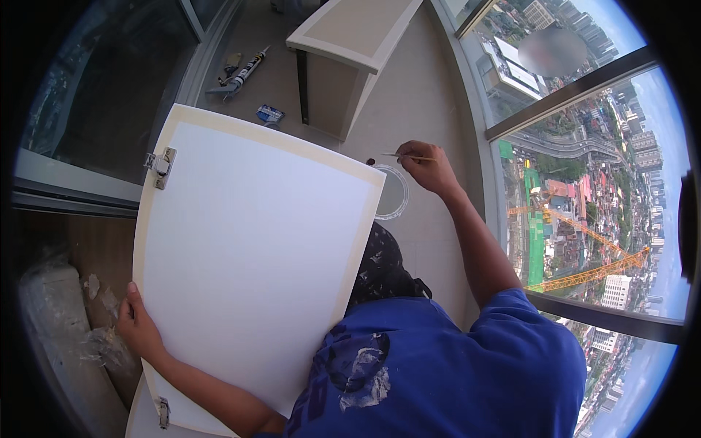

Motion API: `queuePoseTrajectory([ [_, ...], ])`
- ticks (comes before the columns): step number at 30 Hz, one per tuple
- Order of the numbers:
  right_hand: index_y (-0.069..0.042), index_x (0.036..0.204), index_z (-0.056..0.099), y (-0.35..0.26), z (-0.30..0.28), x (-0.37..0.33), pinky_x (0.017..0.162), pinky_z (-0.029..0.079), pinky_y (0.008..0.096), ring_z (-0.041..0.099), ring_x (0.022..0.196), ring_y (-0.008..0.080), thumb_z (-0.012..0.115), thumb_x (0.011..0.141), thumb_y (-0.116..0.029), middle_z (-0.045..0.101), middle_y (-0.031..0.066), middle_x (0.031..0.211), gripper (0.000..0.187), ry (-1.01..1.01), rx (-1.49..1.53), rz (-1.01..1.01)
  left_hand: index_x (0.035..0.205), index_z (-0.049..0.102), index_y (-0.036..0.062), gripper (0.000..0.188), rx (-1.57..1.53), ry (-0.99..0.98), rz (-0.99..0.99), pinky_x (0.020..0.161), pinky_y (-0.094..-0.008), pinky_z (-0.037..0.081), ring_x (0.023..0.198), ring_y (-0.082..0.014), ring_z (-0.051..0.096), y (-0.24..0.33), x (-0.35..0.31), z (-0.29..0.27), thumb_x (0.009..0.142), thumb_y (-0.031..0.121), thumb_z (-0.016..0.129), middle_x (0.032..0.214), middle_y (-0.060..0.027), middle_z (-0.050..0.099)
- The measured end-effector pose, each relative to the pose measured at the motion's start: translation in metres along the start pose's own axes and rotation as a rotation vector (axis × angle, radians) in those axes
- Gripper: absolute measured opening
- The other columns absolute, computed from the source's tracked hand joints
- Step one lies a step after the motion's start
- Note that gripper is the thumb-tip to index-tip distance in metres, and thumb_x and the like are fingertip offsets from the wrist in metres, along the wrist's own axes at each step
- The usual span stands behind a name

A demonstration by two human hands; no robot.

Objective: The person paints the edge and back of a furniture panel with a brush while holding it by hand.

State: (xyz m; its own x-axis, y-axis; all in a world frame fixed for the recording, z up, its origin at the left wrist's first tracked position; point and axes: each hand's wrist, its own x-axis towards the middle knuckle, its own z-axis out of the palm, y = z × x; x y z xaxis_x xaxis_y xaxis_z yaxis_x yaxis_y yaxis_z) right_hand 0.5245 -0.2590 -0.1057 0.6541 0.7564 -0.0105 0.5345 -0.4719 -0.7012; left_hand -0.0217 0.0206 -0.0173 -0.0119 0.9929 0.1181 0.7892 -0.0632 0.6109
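Note:
A large white cabinet door (pixel 248 241) with a cream border leans across my lap and left arm. Metal hinges sit along its left side, the upper hinge (pixel 161 168) and the lower hinge (pixel 163 412). My left hand (pixel 139 325) grips the door's left edge, fingers partly hidden behind it. Off the door's upper right corner, my right hand (pixel 427 168) pinches a thin paintbrush (pixel 418 157), its tip pointing left. Just below the brush is a round container or lid (pixel 394 193) with a whitish rim, partly covered by the door. A small dark round thing (pixel 371 161) lies beside it.
A cream-and-white cabinet piece (pixel 354 44) stands ahead on the grey floor. A caulking gun (pixel 247 73) and a blue-and-white packet (pixel 270 114) lie to its left. Large windows (pixel 584 182) line the right; a plastic-wrapped item (pixel 66 328) stands at lower left.

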Motion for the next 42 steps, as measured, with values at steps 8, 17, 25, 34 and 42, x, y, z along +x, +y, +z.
queuePoseTrajectory([
  [8, 0.003, 0.098, 0.08, 0.122, 0.096, -0.006, 0.084, 0.063, 0.0456, 0.079, 0.087, 0.0379, 0.059, 0.087, -0.013, 0.08, 0.0217, 0.095, 0.029, -0.322, -0.22, -0.078, 0.101, 0.079, -0.0058, 0.06, -0.084, -0.004, 0.05, 0.072, -0.0317, 0.052, 0.075, -0.0134, 0.062, -0.008, 0.011, 0.008, 0.104, 0.054, 0.07, 0.084, -0.0072, 0.076],
  [17, 0.009, 0.11, 0.075, 0.217, 0.193, 0.04, 0.068, 0.066, 0.0463, 0.079, 0.082, 0.0397, 0.057, 0.089, -0.01, 0.078, 0.0294, 0.1, 0.034, -0.453, -0.293, 0.123, 0.1, 0.078, -0.0069, 0.062, -0.033, -0.015, 0.067, 0.071, -0.0321, 0.05, 0.074, -0.013, 0.059, 0.023, 0.011, 0.015, 0.104, 0.054, 0.07, 0.082, -0.0067, 0.074],
  [25, 0.008, 0.116, 0.076, 0.186, 0.205, 0.035, 0.072, 0.068, 0.0452, 0.08, 0.094, 0.0378, 0.062, 0.091, -0.014, 0.078, 0.0267, 0.113, 0.035, -0.527, -0.155, 0.314, 0.103, 0.077, -0.0078, 0.063, 0.071, 0.023, 0.068, 0.073, -0.0334, 0.051, 0.075, -0.0147, 0.059, -0.001, -0.003, 0.0, 0.104, 0.055, 0.069, 0.082, -0.0074, 0.073],
  [34, 0.002, 0.114, 0.079, 0.272, 0.251, 0.052, 0.081, 0.065, 0.0456, 0.079, 0.094, 0.038, 0.061, 0.09, -0.014, 0.078, 0.0257, 0.114, 0.034, -0.501, -0.146, 0.234, 0.106, 0.077, -0.0077, 0.063, 0.01, 0.033, 0.126, 0.075, -0.0331, 0.052, 0.075, -0.0154, 0.06, 0.009, 0.006, 0.013, 0.105, 0.054, 0.068, 0.082, -0.0091, 0.074],
  [42, -0.002, 0.108, 0.08, 0.153, 0.128, 0.014, 0.082, 0.064, 0.0406, 0.081, 0.084, 0.0305, 0.071, 0.09, -0.022, 0.081, 0.0185, 0.096, 0.029, -0.398, -0.157, 0.201, 0.103, 0.077, -0.0077, 0.067, 0.083, -0.023, 0.053, 0.074, -0.0324, 0.05, 0.075, -0.015, 0.059, -0.004, 0.008, 0.0, 0.103, 0.059, 0.068, 0.08, -0.0083, 0.072],
])
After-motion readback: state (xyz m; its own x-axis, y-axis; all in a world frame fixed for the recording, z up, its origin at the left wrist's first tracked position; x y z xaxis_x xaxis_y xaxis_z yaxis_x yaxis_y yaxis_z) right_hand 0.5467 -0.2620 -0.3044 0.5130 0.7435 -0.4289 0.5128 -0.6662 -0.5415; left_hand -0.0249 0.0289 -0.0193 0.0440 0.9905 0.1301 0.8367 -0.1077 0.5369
